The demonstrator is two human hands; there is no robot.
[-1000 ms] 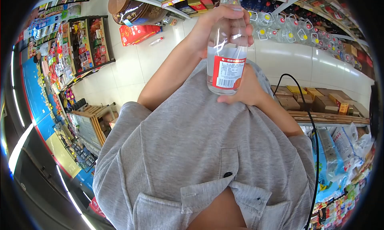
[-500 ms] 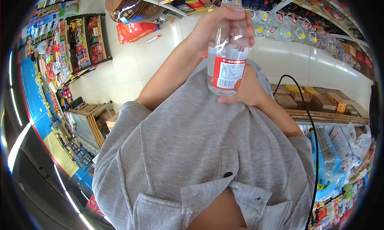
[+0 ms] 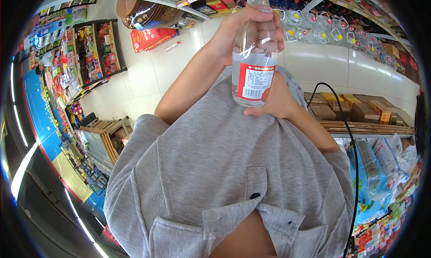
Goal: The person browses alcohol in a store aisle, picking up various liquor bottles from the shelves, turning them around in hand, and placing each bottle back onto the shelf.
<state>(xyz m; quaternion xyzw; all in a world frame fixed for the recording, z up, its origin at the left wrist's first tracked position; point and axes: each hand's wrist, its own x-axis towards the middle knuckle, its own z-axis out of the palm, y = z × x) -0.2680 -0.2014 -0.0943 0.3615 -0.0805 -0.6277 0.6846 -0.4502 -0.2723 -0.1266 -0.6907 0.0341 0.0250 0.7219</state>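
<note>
A clear glass bottle [image 3: 254, 56] with a red and white label and a barcode is held upright in front of my chest, its top cut off by the frame's upper edge. Clear liquid fills its lower part. The fingers of my left hand [image 3: 251, 24] wrap round the upper body below the neck. My right hand [image 3: 274, 98] grips the lower part from the right and behind, with the thumb beside the base. The bottle hides most of its fingers.
Shelves of snacks [image 3: 96, 53] stand at the left. A brown jar [image 3: 150, 15] and red bag [image 3: 150, 39] are at the upper left. Large clear jugs [image 3: 321, 31] line the upper right. Cardboard boxes [image 3: 363, 110] and a black cable [image 3: 354, 168] are at the right.
The surroundings have shifted slightly in the frame. Both hands and the bottle keep almost the same position and hold.
</note>
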